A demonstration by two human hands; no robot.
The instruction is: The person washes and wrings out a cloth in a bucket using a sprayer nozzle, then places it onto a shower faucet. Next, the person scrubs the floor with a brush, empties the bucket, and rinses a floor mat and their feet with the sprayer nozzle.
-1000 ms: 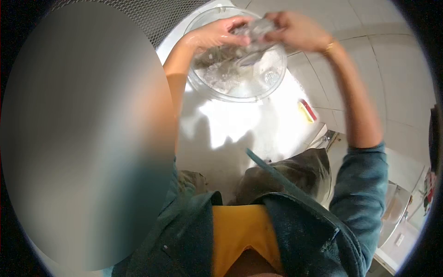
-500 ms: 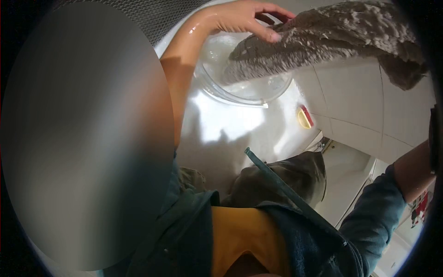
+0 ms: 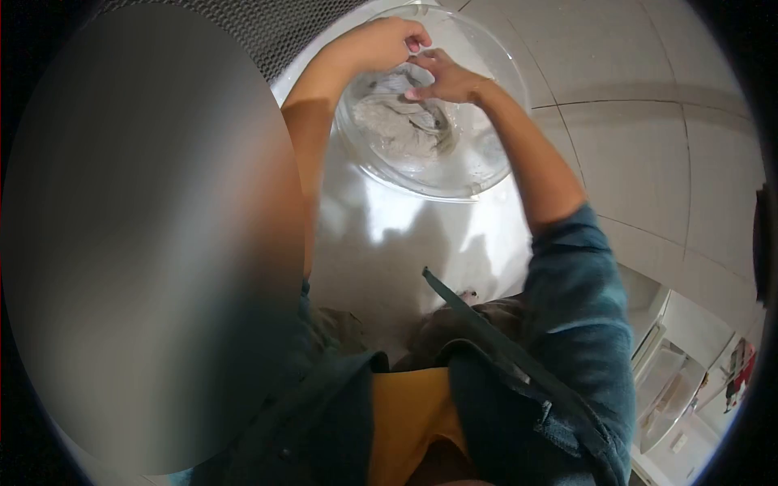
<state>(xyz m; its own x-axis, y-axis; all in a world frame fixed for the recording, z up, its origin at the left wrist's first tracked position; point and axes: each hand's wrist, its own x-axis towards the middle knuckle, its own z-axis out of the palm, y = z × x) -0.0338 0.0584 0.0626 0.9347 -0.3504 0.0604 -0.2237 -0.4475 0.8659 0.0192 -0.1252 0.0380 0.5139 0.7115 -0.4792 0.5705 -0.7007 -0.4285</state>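
Observation:
A wet, pale grey-brown shaggy cloth (image 3: 397,130) lies bunched in a round clear basin (image 3: 425,193), partly under my hands. My left hand (image 3: 387,42) is over the basin's far left part, its fingers loosely bent and nothing visible in them. Close beside it, my right hand (image 3: 452,78) reaches in from the right, thumb and fingers apart, just above the cloth's upper edge. Whether its fingertips touch the cloth I cannot tell.
A dark mesh-patterned surface (image 3: 267,36) runs along the upper left. Large pale tiles (image 3: 624,154) lie to the right. White shelving with a clear container (image 3: 668,389) stands at the lower right. A blurred grey oval covers the left side of the view.
The shaggy cloth, stretched out across the upper right before, is now down in the basin. My right hand has come in from the far right; my left hand has drawn back left.

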